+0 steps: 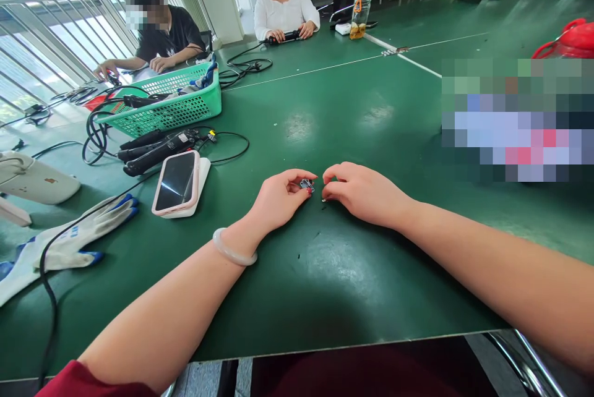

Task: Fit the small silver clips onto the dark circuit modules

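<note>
My left hand, below a wrist with a pale bangle, pinches a small dark piece with silvery details between thumb and fingers. Its exact kind is too small to make out. Close to its right, my right hand has its fingers bent together. A tiny pale bit shows at those fingertips, too small to name. Both hands are low over the green table, with a narrow gap between them. A small dark speck lies on the tabletop beneath the right fingertips.
Left of my hands lie a phone on a white box, black hair-tool-like handles with cables, and a white-blue glove. Behind stands a green basket. Two people sit at the far side. A bottle stands at the back.
</note>
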`<state>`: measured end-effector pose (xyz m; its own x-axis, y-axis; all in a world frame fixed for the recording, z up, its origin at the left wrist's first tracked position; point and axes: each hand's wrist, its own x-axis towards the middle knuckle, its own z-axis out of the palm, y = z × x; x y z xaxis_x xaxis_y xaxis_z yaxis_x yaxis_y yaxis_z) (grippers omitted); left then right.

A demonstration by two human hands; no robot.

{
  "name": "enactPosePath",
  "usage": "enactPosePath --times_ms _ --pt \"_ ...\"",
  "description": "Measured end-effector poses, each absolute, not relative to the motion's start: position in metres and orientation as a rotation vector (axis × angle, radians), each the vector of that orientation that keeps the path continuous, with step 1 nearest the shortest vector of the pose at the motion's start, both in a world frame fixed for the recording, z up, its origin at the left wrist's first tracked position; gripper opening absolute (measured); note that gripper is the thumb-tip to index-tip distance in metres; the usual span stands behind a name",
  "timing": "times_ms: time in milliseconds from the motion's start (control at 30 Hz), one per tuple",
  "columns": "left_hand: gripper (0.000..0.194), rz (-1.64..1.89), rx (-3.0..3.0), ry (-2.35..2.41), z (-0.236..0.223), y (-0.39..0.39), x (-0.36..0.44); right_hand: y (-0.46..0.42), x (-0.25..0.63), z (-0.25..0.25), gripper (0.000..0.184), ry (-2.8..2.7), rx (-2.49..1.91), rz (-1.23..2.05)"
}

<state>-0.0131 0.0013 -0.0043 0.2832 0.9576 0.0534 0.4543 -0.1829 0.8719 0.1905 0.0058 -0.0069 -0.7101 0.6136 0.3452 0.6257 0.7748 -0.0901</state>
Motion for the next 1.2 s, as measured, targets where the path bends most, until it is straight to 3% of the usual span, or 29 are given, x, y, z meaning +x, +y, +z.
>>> enactPosePath --times_ms 233,900,1200 --pt "0.030 0.793 1.756 1.296 -0.0016 0.0008 -0.0115 0.0071 0.1930 -0.0070 0.020 -2.548 -0.969 0.075" --pt "0.031 0.802 1.757 1.310 -0.0018 0.0005 -0.0105 0.0083 0.1858 -0.0100 0.026 -2.663 -0.889 -0.127" --pt "0.030 0.791 1.717 1.285 0.0002 -0.0007 -0.0102 0.0007 0.1867 -0.0029 0.018 -2.435 -0.934 0.182"
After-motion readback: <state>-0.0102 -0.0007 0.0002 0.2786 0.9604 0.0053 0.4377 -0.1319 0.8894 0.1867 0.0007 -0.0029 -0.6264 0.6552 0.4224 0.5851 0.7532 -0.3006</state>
